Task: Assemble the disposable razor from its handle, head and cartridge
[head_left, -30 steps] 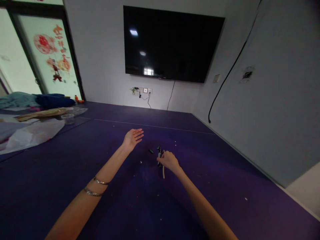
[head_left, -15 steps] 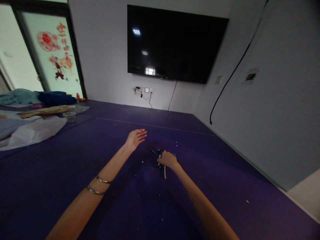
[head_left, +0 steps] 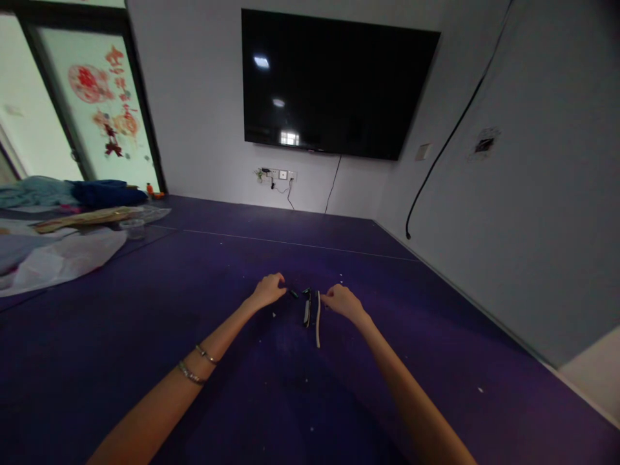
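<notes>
A thin, cream strip (head_left: 318, 326) lies between the curled left hand (head_left: 268, 292) and right hand (head_left: 345, 302), nearer the right; grips, I can't tell.

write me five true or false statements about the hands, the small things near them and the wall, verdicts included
1. The pale strip lies nearer the right hand than the left hand does. True.
2. The two bracelets are on the right arm. False: they are on the left arm.
3. The television hangs above the wall sockets. True.
4. The television shows a bright picture. False: its screen is dark, with reflections.
5. The left hand is wrapped around the pale strip. False: it is apart from it.
</notes>
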`<state>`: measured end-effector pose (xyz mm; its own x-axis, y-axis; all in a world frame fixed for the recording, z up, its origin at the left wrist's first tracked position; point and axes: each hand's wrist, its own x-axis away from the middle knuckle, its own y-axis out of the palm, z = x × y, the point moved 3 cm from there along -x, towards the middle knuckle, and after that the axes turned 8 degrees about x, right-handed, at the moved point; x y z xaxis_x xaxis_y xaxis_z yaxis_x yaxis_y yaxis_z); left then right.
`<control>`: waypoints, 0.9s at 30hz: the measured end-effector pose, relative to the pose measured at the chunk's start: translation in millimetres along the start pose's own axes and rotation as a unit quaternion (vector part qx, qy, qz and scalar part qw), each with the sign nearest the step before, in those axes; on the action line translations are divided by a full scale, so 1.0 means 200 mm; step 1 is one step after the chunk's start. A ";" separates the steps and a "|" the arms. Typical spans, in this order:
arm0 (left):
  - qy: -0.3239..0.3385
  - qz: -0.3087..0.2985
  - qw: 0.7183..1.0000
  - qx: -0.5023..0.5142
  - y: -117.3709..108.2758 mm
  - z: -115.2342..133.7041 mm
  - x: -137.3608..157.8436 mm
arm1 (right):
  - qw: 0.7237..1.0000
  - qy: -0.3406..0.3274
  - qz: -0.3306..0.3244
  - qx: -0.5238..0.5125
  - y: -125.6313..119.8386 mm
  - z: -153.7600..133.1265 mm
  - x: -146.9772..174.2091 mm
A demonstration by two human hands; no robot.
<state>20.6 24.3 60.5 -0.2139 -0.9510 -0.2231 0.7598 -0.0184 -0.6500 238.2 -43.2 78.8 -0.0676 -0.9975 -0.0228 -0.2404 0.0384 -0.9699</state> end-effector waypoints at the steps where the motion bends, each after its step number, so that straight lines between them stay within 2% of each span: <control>1: 0.005 -0.002 1.000 -0.017 0.03 -0.01 0.02 | 1.000 0.002 0.007 -0.009 -0.01 0.04 0.00; 3: 0.024 -0.007 0.998 -0.066 0.09 -0.01 0.05 | 0.999 0.008 0.021 -0.023 -0.02 0.11 0.00; 6: 0.087 -0.006 0.981 -0.174 0.14 0.00 0.08 | 0.998 0.014 0.030 -0.049 -0.03 0.20 0.02; 8: 0.118 0.004 0.971 -0.207 0.16 0.01 0.09 | 0.997 0.019 0.036 -0.061 -0.04 0.24 0.04; 17: 0.149 0.028 0.969 -0.193 0.21 0.00 0.10 | 0.994 0.029 0.058 -0.088 -0.09 0.25 0.07; 27: 0.143 0.031 0.970 -0.192 0.25 0.00 0.11 | 0.993 0.030 0.062 -0.099 -0.11 0.24 0.06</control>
<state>54.5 2.5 23.8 -0.3786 -0.8209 -0.4275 0.5039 0.2046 -0.8392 288.8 -59.2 87.7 -0.1642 -0.9792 -0.1196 -0.4115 0.1781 -0.8938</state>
